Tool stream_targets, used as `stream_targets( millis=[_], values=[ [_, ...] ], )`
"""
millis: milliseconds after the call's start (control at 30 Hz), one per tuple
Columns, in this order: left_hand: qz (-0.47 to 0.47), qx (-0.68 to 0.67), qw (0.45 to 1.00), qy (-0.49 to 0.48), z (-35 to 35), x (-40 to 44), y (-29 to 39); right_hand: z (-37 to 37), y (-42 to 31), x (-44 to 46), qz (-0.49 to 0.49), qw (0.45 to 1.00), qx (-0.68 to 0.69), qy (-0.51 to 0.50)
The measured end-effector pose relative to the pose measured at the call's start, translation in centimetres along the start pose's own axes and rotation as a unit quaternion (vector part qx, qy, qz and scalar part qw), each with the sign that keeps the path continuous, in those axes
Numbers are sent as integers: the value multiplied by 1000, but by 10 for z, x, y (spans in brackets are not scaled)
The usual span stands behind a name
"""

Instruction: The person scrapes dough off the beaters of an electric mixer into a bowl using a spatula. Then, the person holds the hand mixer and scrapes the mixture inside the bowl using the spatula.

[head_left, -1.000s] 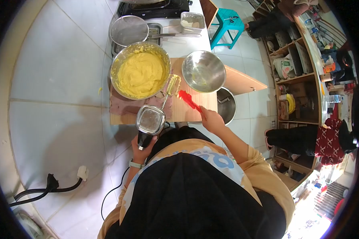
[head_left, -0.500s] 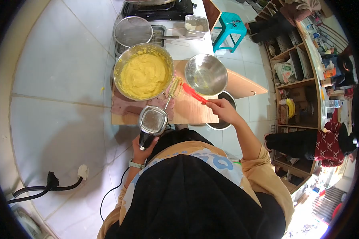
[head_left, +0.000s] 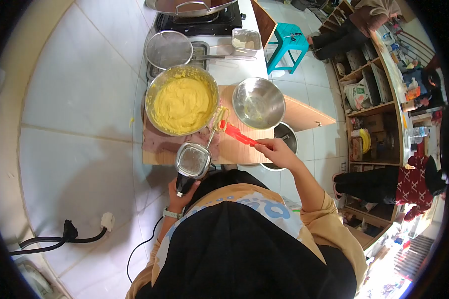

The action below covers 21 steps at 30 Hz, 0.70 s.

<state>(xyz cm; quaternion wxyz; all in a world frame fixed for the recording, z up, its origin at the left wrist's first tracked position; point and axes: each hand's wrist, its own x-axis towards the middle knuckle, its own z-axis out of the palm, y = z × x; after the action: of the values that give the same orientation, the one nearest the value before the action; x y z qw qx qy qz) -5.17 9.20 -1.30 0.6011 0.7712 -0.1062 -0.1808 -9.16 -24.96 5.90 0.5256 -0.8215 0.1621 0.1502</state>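
one red spatula [head_left: 241, 136], tip [head_left: 223, 124] now farther across the yellow-smeared beaters [head_left: 218, 114]

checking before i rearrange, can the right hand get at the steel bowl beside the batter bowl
Probably yes: the steel bowl sits just beyond the right hand, nothing visible between them, though that hand holds the red spatula.

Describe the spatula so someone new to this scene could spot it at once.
Start at the wooden board, under the mixing bowls. Over it, the right hand holds the spatula by one end, the other end at the batter-coated beaters of the mixer. Unlike the silver mixer and steel bowls around it, it is bright red.
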Motion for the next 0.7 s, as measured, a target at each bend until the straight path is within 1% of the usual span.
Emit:
stream_targets(
  millis=[33, 133, 233, 300, 433, 533, 633, 700],
  values=[
    [5, -1, 1000, -4, 0, 1, 2, 0, 2, 1, 2, 1000, 27, 3],
    [9, -15, 1000, -8, 1, 2, 9, -4, 2, 3, 61, 994, 89, 10],
    [5, -9, 1000, -10, 0, 2, 7, -5, 19, 8, -2, 997, -4, 82],
    [-4, -5, 1000, -13, 0, 2, 7, -13, 17, 1, 7, 991, -46, 123],
    [3, 14, 1000, -7, -1, 1, 1, -20, -23, -16, -2, 968, -136, 213],
    [12, -18, 1000, 1, 2, 4, 15, -15, -46, -21, -23, 951, -222, 213],
    [-3, 6, 1000, 1, 0, 2, 9, -19, -65, -28, 11, 959, -233, 158],
    [-11, 2, 1000, 6, 0, 0, 7, -26, -80, -34, 1, 956, -274, 109]
  ],
)
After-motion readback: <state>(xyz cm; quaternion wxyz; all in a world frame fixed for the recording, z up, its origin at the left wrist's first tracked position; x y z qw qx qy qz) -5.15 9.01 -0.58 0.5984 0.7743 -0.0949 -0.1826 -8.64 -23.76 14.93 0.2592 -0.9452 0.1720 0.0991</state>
